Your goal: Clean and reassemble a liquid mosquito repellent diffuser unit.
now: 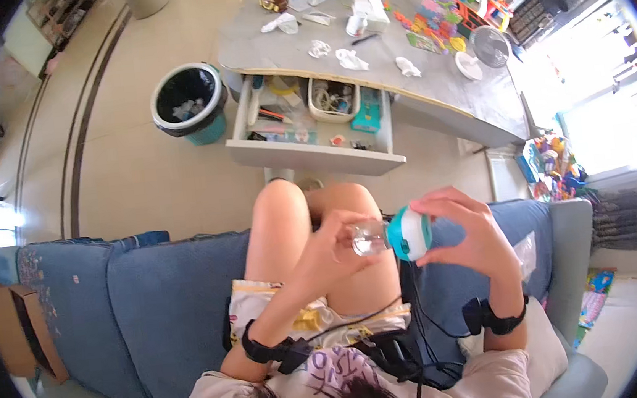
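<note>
Over my lap, both hands hold one small object made of a clear container (369, 238) joined to a rounded teal-and-white body (409, 234). My left hand (335, 242) is closed around the clear end. The right hand (465, 228) grips the teal-and-white end, its thumb and fingers on opposite sides of the rim. Where the two parts meet, they touch, but I cannot tell whether they are locked together. Black bands circle both wrists, and dark cables hang beneath the object.
Ahead, a drawer (316, 155) stands pulled out from a grey table (258, 47), holding a white bin (315, 112) and a turquoise box (368, 111). Crumpled tissues (351, 60) and a small fan (489, 47) are on the tabletop. A lined trash bin (209, 133) stands left. I sit on a blue sofa (167, 298).
</note>
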A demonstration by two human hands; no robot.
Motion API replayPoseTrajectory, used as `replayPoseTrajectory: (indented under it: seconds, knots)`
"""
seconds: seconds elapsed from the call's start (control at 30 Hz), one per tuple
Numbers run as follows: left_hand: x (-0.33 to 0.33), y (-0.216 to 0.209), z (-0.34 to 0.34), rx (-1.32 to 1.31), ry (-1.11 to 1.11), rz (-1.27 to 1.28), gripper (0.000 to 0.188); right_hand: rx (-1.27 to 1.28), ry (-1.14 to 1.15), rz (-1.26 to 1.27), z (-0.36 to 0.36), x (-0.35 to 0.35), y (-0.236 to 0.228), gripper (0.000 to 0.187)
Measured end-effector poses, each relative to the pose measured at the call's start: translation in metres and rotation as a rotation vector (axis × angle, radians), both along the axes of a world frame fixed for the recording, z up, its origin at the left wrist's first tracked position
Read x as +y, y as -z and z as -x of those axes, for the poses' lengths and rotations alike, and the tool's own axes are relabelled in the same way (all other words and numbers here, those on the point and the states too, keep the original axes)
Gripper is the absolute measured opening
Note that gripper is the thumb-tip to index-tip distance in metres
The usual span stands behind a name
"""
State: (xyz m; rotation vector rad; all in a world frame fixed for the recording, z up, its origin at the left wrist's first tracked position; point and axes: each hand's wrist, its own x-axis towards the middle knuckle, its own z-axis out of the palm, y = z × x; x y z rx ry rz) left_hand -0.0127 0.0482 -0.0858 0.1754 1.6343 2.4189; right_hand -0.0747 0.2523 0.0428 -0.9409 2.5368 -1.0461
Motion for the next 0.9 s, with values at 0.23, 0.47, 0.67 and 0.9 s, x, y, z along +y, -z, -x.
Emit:
replayPoseTrajectory:
  seconds: [0.23,0.47,0.67,0.9]
  knots:
    - [-0.011,-0.005,0.059,0.289,-0.123,0.376,0.051,0.144,0.051,-0.070,0.050,-0.023,0.011,0.060]
    - [-0.026,0.003,0.121,0.258,-0.183,0.459,0.050,0.195,0.050,-0.109,0.114,-0.046,0.026,0.062]
    - [-0.026,0.013,0.152,0.384,-0.302,0.435,0.052,-0.075,0.185,-0.180,0.143,-0.054,0.025,0.051]
    - [-0.022,0.027,0.154,0.060,-0.079,0.036,0.050,0.083,-0.328,-0.059,0.170,-0.029,0.012,0.048]
